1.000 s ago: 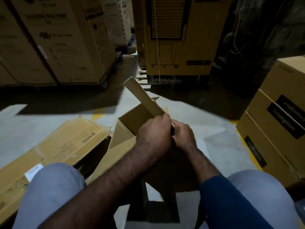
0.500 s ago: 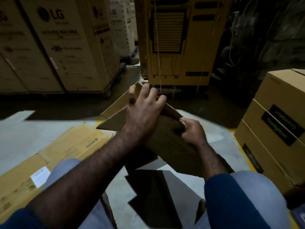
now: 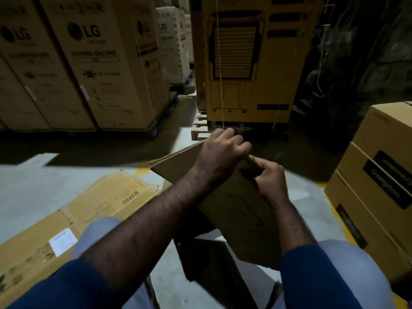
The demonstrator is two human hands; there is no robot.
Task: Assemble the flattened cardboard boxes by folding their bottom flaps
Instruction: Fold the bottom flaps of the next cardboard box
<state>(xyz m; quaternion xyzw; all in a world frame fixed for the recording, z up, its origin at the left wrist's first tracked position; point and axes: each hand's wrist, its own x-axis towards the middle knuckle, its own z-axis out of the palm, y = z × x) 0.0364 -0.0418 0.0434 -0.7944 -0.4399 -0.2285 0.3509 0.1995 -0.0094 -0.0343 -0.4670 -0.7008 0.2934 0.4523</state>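
Gripping a cardboard box (image 3: 236,210) with both hands at mid-frame.
Left hand (image 3: 219,157) reaches across, fingers (image 3: 231,139) curled over the box's far edge at 12 o'clock; right hand (image 3: 270,180) clenches a narrow flap (image 3: 253,162) at its 2 o'clock corner. Both hands' fingertips hide behind cardboard; the box's underside is too dark to read. Another flattened box (image 3: 107,201) lies on the floor (image 3: 44,186) at 8 o'clock.

matt brown cardboard box (image 3: 236,204), concrete floor (image 3: 33,186)
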